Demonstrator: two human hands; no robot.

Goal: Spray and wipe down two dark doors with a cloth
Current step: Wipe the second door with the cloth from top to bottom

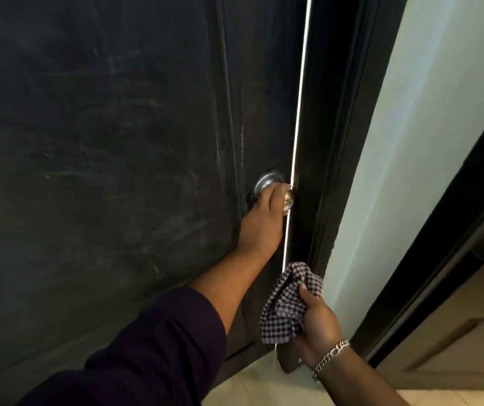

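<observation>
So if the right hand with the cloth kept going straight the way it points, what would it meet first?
Probably the edge of the dark door by the bright gap, or the black door frame beside it. The right hand holds the checked cloth just short of them; depth is unclear.

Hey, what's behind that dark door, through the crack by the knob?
Only a thin bright strip of light shows between the dark door and its frame. The door covers everything else behind it.

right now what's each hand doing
Left hand: fingers curled round the door knob.
Right hand: gripping the checked cloth.
</observation>
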